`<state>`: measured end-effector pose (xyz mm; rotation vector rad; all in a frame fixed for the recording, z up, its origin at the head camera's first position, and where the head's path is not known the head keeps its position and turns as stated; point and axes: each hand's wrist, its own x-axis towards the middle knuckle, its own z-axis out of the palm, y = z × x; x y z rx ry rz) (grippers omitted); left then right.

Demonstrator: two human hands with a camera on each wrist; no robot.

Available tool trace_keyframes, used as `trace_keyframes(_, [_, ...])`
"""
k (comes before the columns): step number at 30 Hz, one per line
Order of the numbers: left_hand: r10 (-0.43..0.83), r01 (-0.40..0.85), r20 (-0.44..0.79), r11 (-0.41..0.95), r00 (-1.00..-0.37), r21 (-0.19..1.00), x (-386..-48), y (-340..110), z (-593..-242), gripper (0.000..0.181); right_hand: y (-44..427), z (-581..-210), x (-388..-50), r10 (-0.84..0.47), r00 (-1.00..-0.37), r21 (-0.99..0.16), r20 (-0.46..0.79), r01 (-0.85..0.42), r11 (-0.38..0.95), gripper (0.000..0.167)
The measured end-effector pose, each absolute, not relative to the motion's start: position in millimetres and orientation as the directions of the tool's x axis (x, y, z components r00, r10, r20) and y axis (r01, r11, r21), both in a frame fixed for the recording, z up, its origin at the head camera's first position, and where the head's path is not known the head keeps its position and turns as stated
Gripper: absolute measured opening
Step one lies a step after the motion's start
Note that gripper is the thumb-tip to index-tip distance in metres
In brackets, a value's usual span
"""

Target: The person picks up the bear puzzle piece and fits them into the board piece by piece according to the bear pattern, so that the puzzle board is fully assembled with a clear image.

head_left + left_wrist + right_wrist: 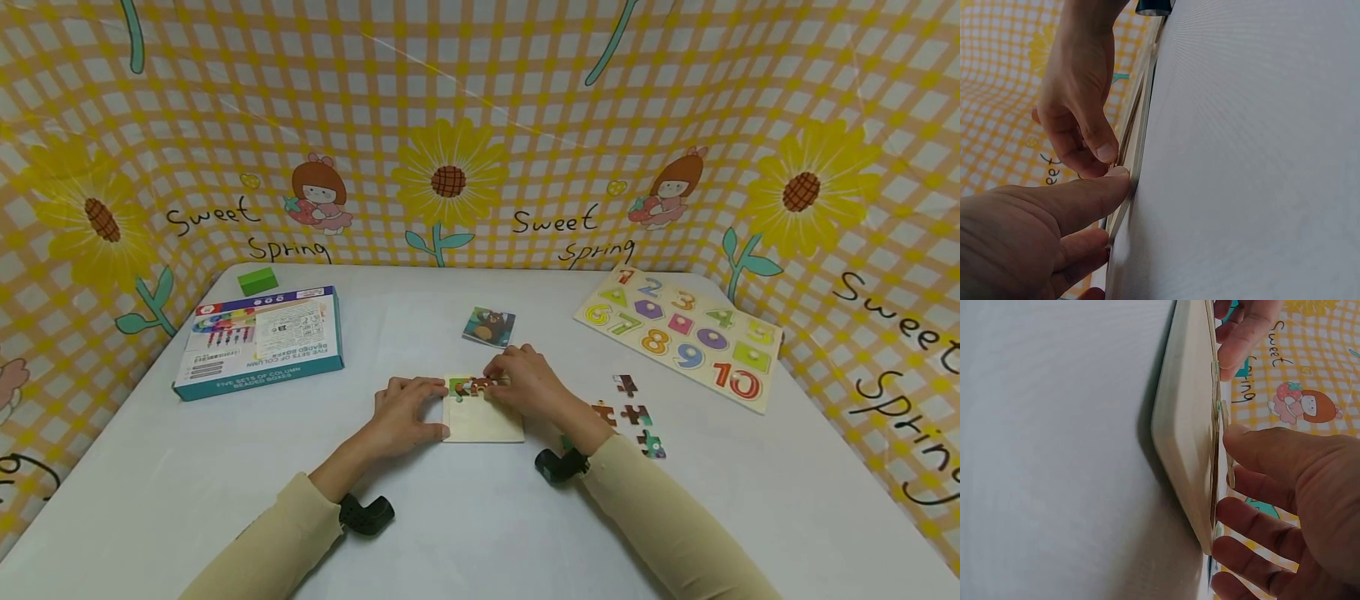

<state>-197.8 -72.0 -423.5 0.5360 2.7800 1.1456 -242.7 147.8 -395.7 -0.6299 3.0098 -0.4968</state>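
In the head view, the left hand grips the left side of a small wooden board on the white counter. The right hand bends over the board's far right corner. Some puzzle pieces (green and brown ones) lie along the board's far edge. Loose pieces sit to the right, and a picture card lies just behind the board.

In the left wrist view, the left thumb presses on the board's edge.

In the right wrist view, the right hand pinches a thin piece close to the board.
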Motion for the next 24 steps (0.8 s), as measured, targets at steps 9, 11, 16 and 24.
trace_keyframes(9, [0.35, 0.29, 0.052, 0.673, -0.935, 0.681, -197.8, -71.3, -422.1, 0.053, 148.3, -396.7, -243.8, -0.411, -0.91, -0.307, 0.048, -0.405, 0.861, 0.026])
trace_keyframes(11, [0.35, 0.29, 0.051, 0.676, -0.935, 0.677, -197.6, -71.2, -421.7, 0.053, 148.1, -397.0, -243.9, -0.412, -0.91, -0.304, 0.047, -0.406, 0.862, 0.026])
trace_keyframes(16, [0.354, 0.29, 0.042, 0.687, -0.934, 0.666, -197.9, -71.0, -420.5, 0.052, 147.2, -396.9, -242.8, -0.416, -0.909, -0.298, 0.043, -0.409, 0.863, 0.026])
trace_keyframes(24, [0.345, 0.288, 0.038, 0.714, -0.938, 0.638, -200.6, -68.8, -415.2, 0.05, 146.4, -397.9, -242.0, -0.414, -0.909, -0.278, 0.051, -0.411, 0.868, 0.025])
